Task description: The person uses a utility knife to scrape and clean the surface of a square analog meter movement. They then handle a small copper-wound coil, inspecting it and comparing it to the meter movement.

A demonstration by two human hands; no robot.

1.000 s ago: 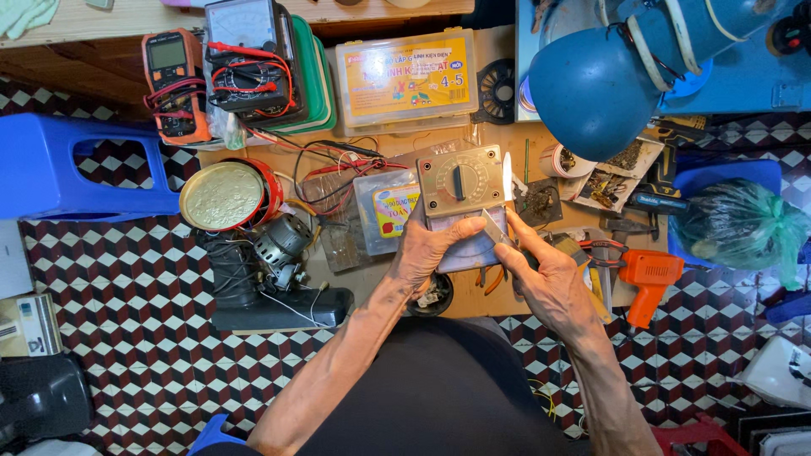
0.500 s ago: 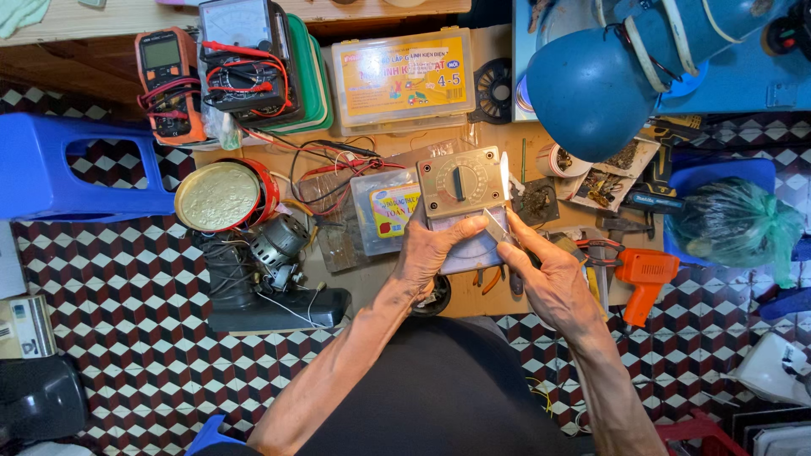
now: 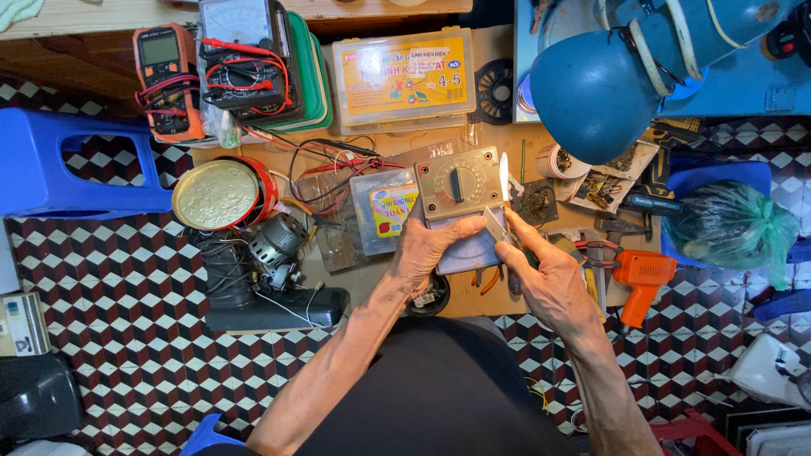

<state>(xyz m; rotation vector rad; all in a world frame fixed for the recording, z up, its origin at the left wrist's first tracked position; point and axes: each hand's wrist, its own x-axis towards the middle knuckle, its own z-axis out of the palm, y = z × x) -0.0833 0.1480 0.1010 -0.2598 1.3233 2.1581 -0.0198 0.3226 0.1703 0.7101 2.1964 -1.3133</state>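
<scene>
Left hand (image 3: 427,249) gripping grey box-shaped dial meter (image 3: 460,187) from below, right hand (image 3: 549,279) pinching lit silver lighter (image 3: 497,221), flame upright at meter's right edge.

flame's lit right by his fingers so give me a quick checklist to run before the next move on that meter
1. Left hand has a firm grip on the beige analog meter: ok, fingers wrap its lower edge.
2. Right hand controls the lighter: ok, held upright.
3. Flame clear of the fingers: ok, it rises above them.
4. Flame clear of the meter case: cannot tell, it burns right beside the right edge.
5. What the flame is heating: cannot tell, too small to see.
6. Burnable things kept back: not ok, the red test leads and plastic parts box lie close behind.
</scene>
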